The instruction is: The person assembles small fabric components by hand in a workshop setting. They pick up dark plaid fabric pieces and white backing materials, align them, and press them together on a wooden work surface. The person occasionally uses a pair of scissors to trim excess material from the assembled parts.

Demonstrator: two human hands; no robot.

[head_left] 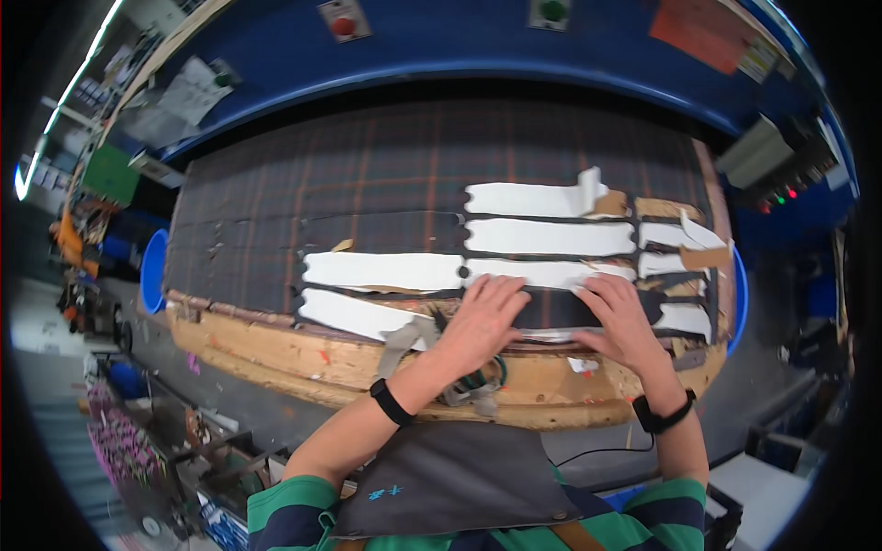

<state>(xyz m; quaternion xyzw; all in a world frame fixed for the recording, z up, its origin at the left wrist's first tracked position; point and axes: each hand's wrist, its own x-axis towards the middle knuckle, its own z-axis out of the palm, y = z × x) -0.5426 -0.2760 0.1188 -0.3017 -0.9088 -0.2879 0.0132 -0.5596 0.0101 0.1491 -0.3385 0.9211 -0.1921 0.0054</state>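
Note:
A dark plaid cloth piece (pixel 562 310) lies between my hands near the table's front edge, with a white strip showing along its near side. My left hand (pixel 487 317) is at its left end, fingers bent over the cloth. At the other end, my right hand (pixel 617 321) has its fingertips by the far edge and its thumb by the near edge. Just beyond the fingertips is a white notched strip (pixel 542 274). Another white strip (pixel 354 314) reaches toward my left wrist, beside a loose grey strap (pixel 401 344). The undersides of both hands are hidden.
Plaid cloth (pixel 322 174) covers the large table, which has a wooden front edge (pixel 266 360). More white strips (pixel 549 237) lie in rows, some with curled ends and brown patches. A blue machine beam (pixel 441 69) spans the back. Blue bins (pixel 154 271) stand at both sides.

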